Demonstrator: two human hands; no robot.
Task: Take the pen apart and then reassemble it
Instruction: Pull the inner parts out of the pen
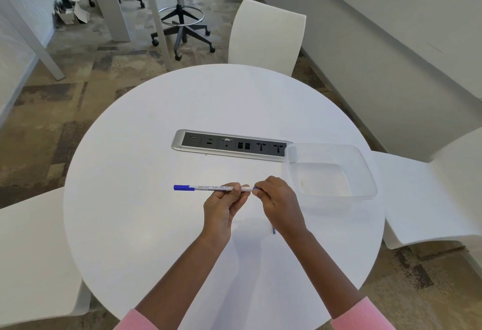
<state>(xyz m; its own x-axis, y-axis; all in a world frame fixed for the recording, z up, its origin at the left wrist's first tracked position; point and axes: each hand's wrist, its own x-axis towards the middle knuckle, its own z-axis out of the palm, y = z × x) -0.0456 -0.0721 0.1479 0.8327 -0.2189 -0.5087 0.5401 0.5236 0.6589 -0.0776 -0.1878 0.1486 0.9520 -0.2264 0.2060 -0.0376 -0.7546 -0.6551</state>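
A white pen (pixel 208 188) with a blue cap on its left end is held level above the round white table (pixel 156 121). My left hand (pixel 221 207) pinches the barrel near its right end. My right hand (pixel 280 204) grips the small blue piece at the pen's right tip, fingers closed around it. A thin blue-grey stick (pixel 273 230), perhaps a pen part, lies on the table under my right wrist, mostly hidden.
A clear plastic container (pixel 365 173) sits right of my hands. A grey socket panel (pixel 229 144) is set in the table's middle. White chairs stand at the far side (pixel 266 35), right (pixel 430 194) and left (pixel 31 251).
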